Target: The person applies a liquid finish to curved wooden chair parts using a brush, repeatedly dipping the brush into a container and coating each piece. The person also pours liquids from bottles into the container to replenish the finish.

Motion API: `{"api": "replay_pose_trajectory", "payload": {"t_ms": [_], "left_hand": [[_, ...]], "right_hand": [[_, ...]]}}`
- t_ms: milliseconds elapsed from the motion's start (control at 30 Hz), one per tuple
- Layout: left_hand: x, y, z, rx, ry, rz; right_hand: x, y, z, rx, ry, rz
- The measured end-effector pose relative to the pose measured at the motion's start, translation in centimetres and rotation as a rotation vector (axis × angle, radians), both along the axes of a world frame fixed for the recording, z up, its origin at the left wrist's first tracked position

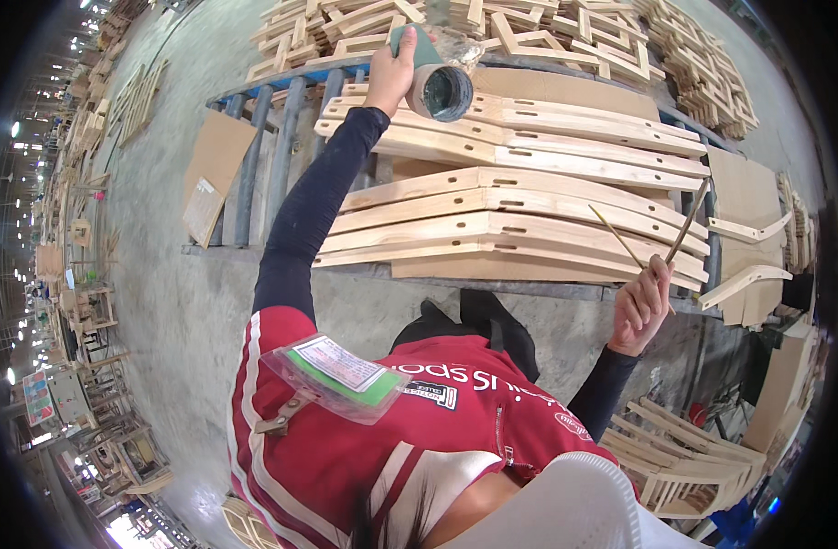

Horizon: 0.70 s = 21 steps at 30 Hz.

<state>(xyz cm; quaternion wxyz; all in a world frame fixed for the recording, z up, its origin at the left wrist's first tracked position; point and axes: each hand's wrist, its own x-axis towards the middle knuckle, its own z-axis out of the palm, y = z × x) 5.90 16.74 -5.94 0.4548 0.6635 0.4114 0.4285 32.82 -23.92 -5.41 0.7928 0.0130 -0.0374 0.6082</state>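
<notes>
My left hand is raised over the far left end of the wooden pieces, fingers closed around a dark green container. Its round open mouth faces me and looks dark inside. Pinched in my right hand are two thin sticks, one slimmer than the other, pointing away from me and spread apart. I cannot make out their tips. Between my hands, slightly bent pale wooden pieces with slots lie side by side in two groups on cardboard over a roller conveyor.
Stacks of wooden frames stand beyond the conveyor. Two curved wooden pieces rest on cardboard at the right. A slatted wooden assembly stands at lower right. A brown board leans at the conveyor's left end. Concrete floor extends leftward.
</notes>
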Motion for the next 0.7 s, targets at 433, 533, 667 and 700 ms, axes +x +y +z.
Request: {"api": "replay_pose_trajectory", "payload": {"t_ms": [433,533,667,700], "left_hand": [[6.7,15.5,-10.8,-0.249,0.061,0.395],[6.2,19.7,-14.0,-0.125,0.223,0.582],[5.8,22.9,-15.9,-0.211,0.29,0.566],[6.2,23.1,-16.0,-0.197,0.31,0.569]], "right_hand": [[5.5,3.7,-1.7,-0.146,-0.036,-0.077],[5.6,3.9,-1.9,-0.165,-0.035,-0.091],[5.1,3.6,-1.9,-0.172,-0.045,-0.109],[4.9,3.4,-1.8,-0.169,-0.053,-0.118]]}}
